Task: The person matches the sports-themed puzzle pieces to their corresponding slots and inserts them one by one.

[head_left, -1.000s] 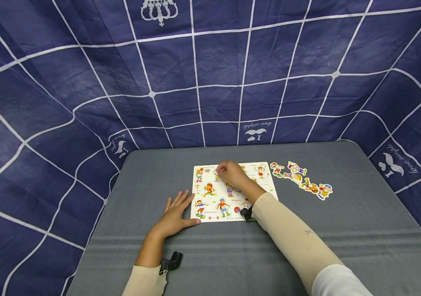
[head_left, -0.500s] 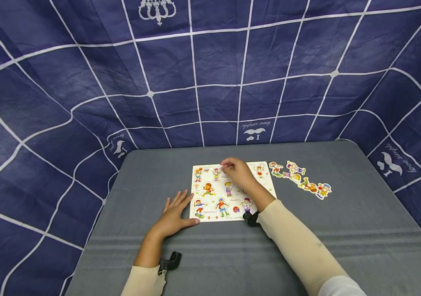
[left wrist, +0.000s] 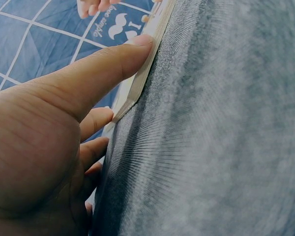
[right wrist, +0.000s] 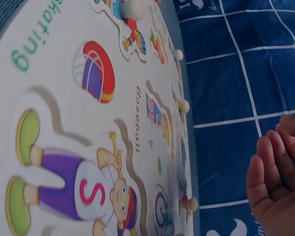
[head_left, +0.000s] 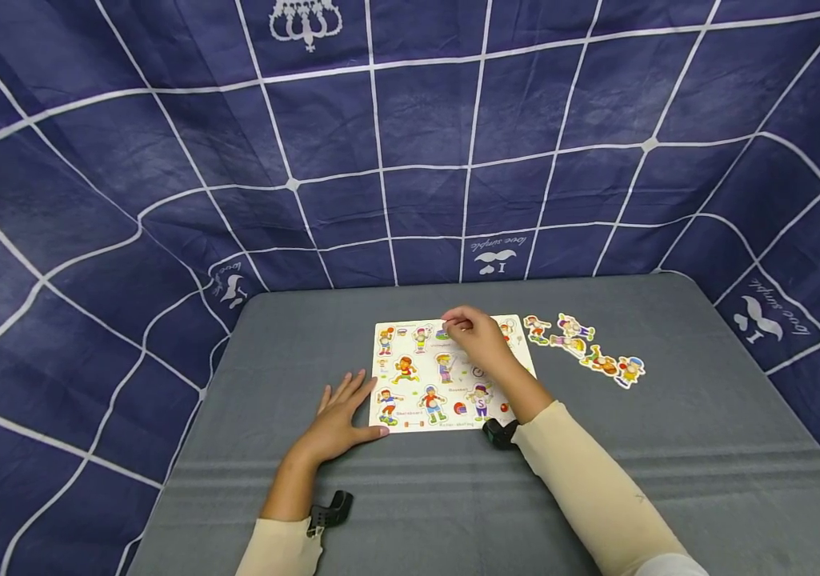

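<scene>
A white wooden peg puzzle board (head_left: pixel 413 396) with cut-out sports figures lies on the grey table. My left hand (head_left: pixel 334 424) lies at its left side with fingers spread. In the left wrist view the thumb (left wrist: pixel 132 53) rests on the board's edge. My right hand (head_left: pixel 480 336) hovers over the back right part, its fingers loosely bent and holding nothing visible. The baseball figure (right wrist: pixel 73 187) sits in its recess near the front, and small round knobs (right wrist: pixel 183 106) stand up from pieces farther back. The right hand and forearm hide part of the board's right side.
Several loose figure pieces lie right of the board, among them a figure with a red shirt (head_left: pixel 537 329) and one with a blue cap (head_left: pixel 630 371). A dark blue grid-patterned cloth (head_left: pixel 424 200) hangs behind the table (head_left: pixel 294 336) and at both sides.
My right hand has left the figure in the back row and moved rightward over the board, uncovering that figure and the baseball figure. The left hand stays at the board's corner.
</scene>
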{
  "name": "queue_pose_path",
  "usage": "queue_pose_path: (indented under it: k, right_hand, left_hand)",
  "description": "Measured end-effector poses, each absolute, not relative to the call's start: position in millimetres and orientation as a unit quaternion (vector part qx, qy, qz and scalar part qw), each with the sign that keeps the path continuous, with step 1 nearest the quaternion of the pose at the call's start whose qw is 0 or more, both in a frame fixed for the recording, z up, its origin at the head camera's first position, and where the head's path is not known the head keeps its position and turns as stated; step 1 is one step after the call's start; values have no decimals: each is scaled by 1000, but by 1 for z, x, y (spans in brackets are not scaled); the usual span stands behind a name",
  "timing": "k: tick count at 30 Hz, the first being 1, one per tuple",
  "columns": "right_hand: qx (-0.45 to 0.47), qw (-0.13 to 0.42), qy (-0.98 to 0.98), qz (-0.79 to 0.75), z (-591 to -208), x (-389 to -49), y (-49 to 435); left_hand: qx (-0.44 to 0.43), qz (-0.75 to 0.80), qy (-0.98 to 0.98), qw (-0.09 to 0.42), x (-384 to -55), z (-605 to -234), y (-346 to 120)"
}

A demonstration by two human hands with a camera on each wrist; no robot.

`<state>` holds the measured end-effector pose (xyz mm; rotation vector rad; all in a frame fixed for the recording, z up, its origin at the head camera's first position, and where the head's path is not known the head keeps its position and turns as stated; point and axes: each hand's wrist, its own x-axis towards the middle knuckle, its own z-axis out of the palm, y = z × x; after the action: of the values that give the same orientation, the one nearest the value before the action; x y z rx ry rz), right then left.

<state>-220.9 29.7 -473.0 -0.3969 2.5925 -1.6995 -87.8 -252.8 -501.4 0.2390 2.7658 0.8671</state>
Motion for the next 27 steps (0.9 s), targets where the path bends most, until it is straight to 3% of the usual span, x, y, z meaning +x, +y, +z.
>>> queue_pose_path:
  k: [27]
  right_hand:
    - [-62, -43, 803, -592, -486, -201, 96]
  left_hand:
    - [81, 298, 944, 118, -89, -505, -252]
